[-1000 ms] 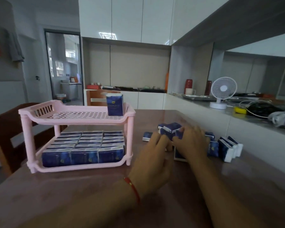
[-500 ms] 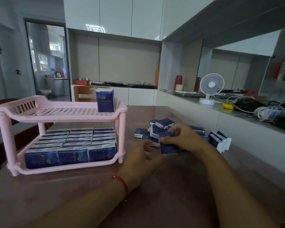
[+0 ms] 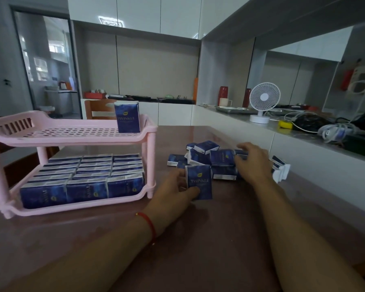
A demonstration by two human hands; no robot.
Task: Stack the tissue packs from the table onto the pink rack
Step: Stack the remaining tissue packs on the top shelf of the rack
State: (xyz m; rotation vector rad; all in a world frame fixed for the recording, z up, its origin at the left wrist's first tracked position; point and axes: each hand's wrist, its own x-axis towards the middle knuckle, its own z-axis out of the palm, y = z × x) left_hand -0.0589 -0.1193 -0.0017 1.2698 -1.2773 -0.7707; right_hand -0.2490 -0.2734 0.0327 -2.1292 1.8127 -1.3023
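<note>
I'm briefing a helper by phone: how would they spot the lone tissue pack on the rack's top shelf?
Find the pink rack on the table's left. On its top shelf, at the right end, stands one tissue pack. It alone is upright up there; the others lie packed below.

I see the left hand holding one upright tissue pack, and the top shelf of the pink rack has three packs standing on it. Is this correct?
Not quite. The head view shows only one tissue pack standing on the top shelf of the pink rack, not three. The left hand does hold one upright pack.
</note>
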